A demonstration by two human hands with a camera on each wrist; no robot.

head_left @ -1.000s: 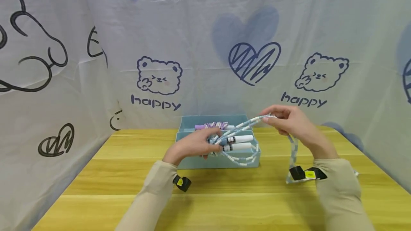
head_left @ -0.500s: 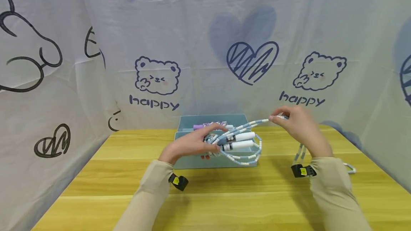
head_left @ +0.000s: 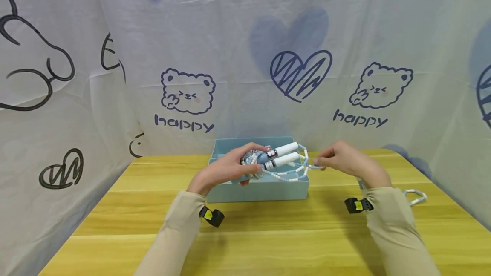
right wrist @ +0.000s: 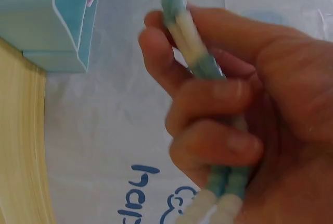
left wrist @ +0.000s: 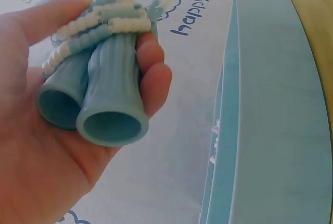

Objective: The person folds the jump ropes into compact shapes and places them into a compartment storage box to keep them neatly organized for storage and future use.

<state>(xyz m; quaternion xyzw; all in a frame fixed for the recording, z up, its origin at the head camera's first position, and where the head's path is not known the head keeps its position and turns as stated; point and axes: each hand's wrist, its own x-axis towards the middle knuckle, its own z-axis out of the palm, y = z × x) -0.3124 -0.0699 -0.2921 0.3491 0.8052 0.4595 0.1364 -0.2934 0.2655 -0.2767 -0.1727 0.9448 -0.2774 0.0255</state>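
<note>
My left hand [head_left: 226, 167] grips both handles [head_left: 285, 150] of a blue-and-white beaded jump rope above the front of a light blue box [head_left: 257, 191]. In the left wrist view, beaded cord [left wrist: 104, 26] lies wrapped across the two ribbed handles [left wrist: 113, 94], whose flared ends face the camera. Loops of cord hang around the white ends of the handles. To their right, my right hand [head_left: 347, 161] pinches the doubled cord. The right wrist view shows those two strands [right wrist: 190, 39] running through its curled fingers. A loose loop of cord [head_left: 418, 199] shows beyond the right sleeve.
The box stands on the wooden table [head_left: 268, 237] near the patterned curtain [head_left: 241, 37]. A few pinkish-white beads [left wrist: 214, 140] peek from its rear compartment, mostly hidden behind my left hand in the head view.
My right hand first drew the cord rightward, then came down and left to just beside the handles. The left hand raised the handles slightly and tilted them upward.
</note>
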